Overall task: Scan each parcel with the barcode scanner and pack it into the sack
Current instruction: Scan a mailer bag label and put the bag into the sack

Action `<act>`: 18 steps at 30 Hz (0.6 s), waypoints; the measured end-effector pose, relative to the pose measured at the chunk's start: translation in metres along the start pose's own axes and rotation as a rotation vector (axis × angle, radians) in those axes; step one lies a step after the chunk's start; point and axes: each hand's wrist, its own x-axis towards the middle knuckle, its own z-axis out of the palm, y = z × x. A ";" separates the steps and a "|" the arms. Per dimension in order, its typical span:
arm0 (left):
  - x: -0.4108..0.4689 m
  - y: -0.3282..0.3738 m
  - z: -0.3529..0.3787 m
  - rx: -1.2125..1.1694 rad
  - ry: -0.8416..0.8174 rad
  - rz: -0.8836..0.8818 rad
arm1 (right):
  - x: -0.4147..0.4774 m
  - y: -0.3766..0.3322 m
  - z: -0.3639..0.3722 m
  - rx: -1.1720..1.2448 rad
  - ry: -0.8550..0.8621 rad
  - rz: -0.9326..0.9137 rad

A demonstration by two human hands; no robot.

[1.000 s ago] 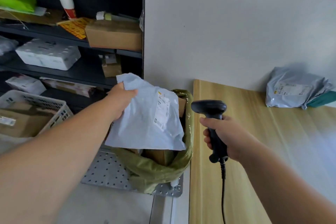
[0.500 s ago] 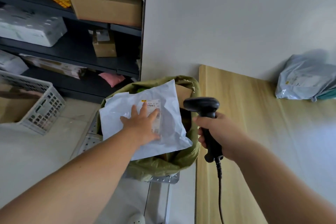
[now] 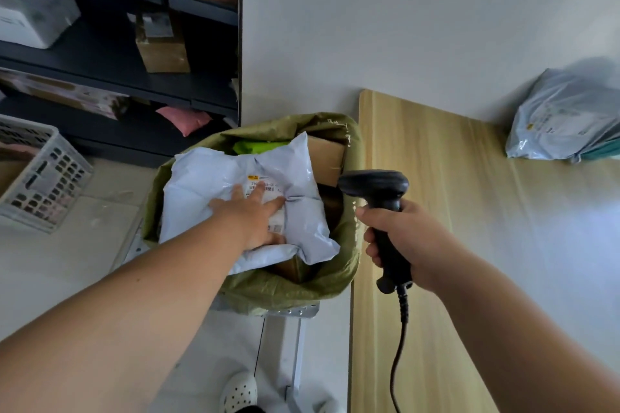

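Note:
A white poly-mailer parcel (image 3: 208,188) with a shipping label lies across the mouth of the olive-green sack (image 3: 288,288). My left hand (image 3: 255,214) presses flat on the parcel's label with straight, spread fingers. Under the parcel, inside the sack, I see a cardboard box (image 3: 327,157) and a green package (image 3: 258,146). My right hand (image 3: 402,238) grips the handle of the black barcode scanner (image 3: 375,184), held upright just right of the sack, above the table's left edge. More grey parcels (image 3: 563,121) lie at the table's far right.
The wooden table (image 3: 469,211) runs along the white wall on the right. Dark shelves (image 3: 117,77) with boxes stand at the left, with a white plastic crate (image 3: 43,178) on the floor. The sack sits on a perforated metal stand (image 3: 295,310). A white shoe (image 3: 240,392) shows below.
My left hand carried the white parcel down from in front of the scanner onto the sack and now presses it in. The scanner hand has stayed roughly where it was.

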 end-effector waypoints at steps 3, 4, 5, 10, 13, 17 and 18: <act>-0.007 0.009 -0.015 -0.002 -0.012 0.018 | -0.010 -0.004 -0.014 0.023 0.015 -0.011; -0.012 0.015 -0.022 -0.024 0.020 0.030 | -0.014 -0.005 -0.020 0.027 0.021 -0.019; -0.016 0.021 -0.028 -0.047 0.091 0.043 | -0.018 -0.006 -0.027 0.031 0.029 -0.027; -0.035 0.063 -0.067 -0.112 0.523 0.124 | -0.044 -0.007 -0.073 0.051 0.097 -0.060; -0.039 0.107 -0.089 -0.114 0.570 0.220 | -0.061 -0.005 -0.113 0.048 0.167 -0.089; -0.047 0.179 -0.109 -0.073 0.535 0.292 | -0.083 0.003 -0.174 0.058 0.260 -0.121; -0.048 0.197 -0.113 -0.053 0.534 0.303 | -0.086 0.006 -0.190 0.061 0.281 -0.127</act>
